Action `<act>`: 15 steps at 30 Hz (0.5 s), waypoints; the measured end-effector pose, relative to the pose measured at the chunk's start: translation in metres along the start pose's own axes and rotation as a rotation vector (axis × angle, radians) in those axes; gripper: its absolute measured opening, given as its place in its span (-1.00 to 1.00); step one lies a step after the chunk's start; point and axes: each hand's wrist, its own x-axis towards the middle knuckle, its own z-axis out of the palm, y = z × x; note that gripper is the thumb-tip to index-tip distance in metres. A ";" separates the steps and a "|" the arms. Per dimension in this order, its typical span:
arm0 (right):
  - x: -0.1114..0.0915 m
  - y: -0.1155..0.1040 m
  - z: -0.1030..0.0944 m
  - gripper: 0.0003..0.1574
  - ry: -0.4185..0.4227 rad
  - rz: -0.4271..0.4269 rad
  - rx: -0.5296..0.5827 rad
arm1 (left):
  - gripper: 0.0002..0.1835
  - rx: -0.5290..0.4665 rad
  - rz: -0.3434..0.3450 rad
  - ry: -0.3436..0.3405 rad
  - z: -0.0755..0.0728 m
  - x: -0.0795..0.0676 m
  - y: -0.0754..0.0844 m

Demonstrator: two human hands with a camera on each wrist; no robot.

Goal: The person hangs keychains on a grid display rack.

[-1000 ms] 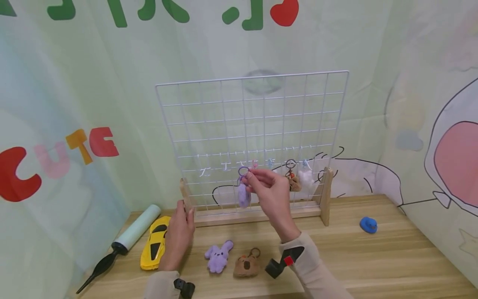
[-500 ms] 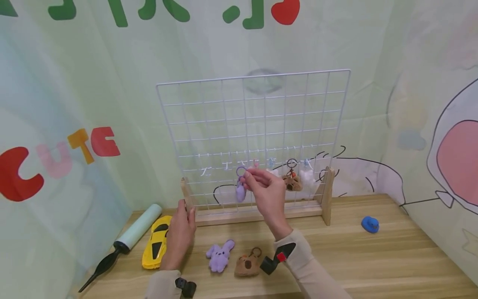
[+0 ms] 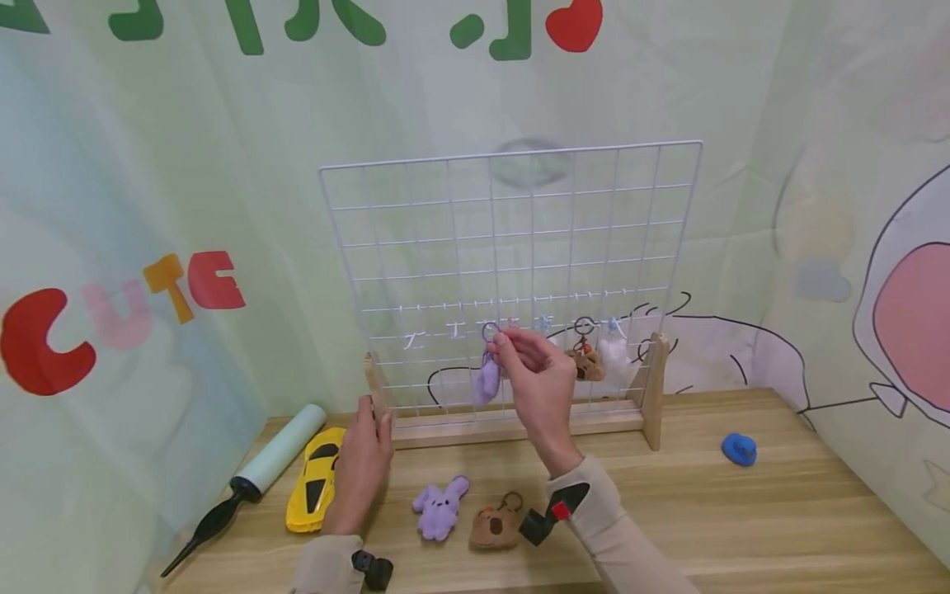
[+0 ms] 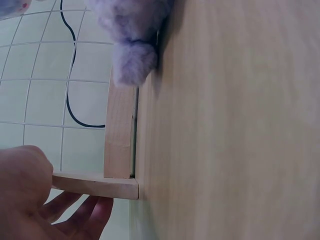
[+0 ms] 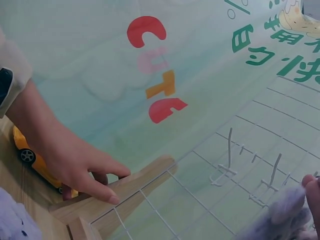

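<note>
"Starting at the left, what's there?"

"A yellow car point(image 3: 315, 481) just beside the left grip point(image 3: 361, 462), which is clamped round the wooden end post point(image 3: 377, 384), thumb on one side, fingers on the other, probably to steady the wire rack point(image 3: 512, 154)."

"Between the grips?"

"A purple rabbit point(image 3: 439, 510) and a brown plush point(image 3: 496, 528) lie on the worktop point(image 3: 742, 520), nearer the person than either grip, perhaps for easy reach."

"And the purple keychain point(image 3: 486, 381)?"

"Pinched in the right grip point(image 3: 544, 392) near its ring, body hanging below, in front of the rack. I judge that hold keeps the ring exposed. Whether it touches a hook, I can't tell."

"Right of that grip?"

"A brown keychain point(image 3: 589, 365) and a white plush point(image 3: 614, 351) hang on the rack."
</note>
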 end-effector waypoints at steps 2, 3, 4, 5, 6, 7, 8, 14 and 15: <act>0.000 0.000 0.000 -0.78 -0.005 0.017 0.003 | -0.52 -0.004 0.000 -0.002 0.000 0.000 0.000; 0.000 0.000 0.000 -0.77 -0.010 0.023 0.002 | -0.52 -0.006 0.000 -0.003 0.000 0.000 0.000; 0.000 0.000 0.000 -0.78 -0.014 0.027 0.002 | -0.51 -0.007 0.001 -0.003 0.000 0.000 0.000; 0.000 0.001 0.000 -0.78 -0.020 0.030 0.002 | -0.51 -0.006 0.004 -0.004 0.000 0.000 0.000; 0.000 0.001 -0.001 -0.78 -0.025 0.029 0.000 | -0.51 -0.005 0.006 -0.004 0.000 0.000 0.000; 0.000 0.002 -0.001 -0.76 -0.030 0.027 -0.003 | -0.51 -0.004 0.008 -0.004 0.000 0.000 -0.001; 0.000 0.002 -0.002 -0.76 -0.035 0.022 -0.009 | -0.51 -0.004 0.005 -0.007 0.000 0.001 -0.001; -0.007 0.005 -0.019 -0.81 -0.067 -0.036 -0.074 | -0.51 -0.005 0.025 -0.003 -0.001 -0.001 -0.001; -0.009 0.005 -0.025 -0.82 -0.079 -0.046 -0.090 | -0.51 -0.005 0.029 -0.001 -0.001 -0.001 -0.001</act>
